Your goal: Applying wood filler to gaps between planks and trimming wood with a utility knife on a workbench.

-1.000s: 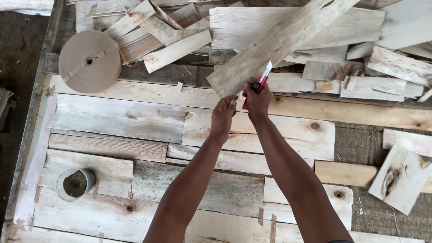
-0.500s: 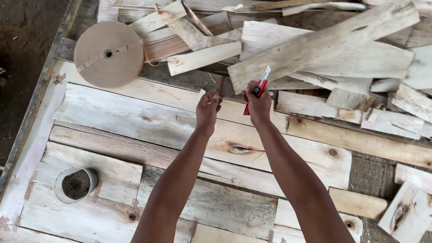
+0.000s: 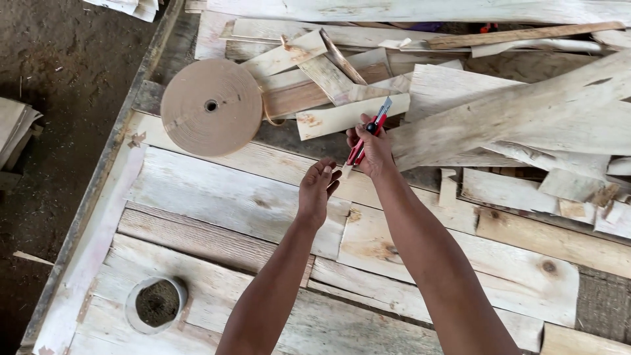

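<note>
Over pale veneer sheets [image 3: 217,197], the right hand [image 3: 376,150] is gripping a red utility knife [image 3: 367,135], fingers closed around its stiff, light, slim handle, blade pointing far. The left hand [image 3: 317,189] is hovering just beside it, loosely curled, holding nothing visible.

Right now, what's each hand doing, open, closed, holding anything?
Left hand: open, fingers loosely curled, holding nothing, above the veneer sheets.
Right hand: closed around a red utility knife, blade end pointing up.
</note>
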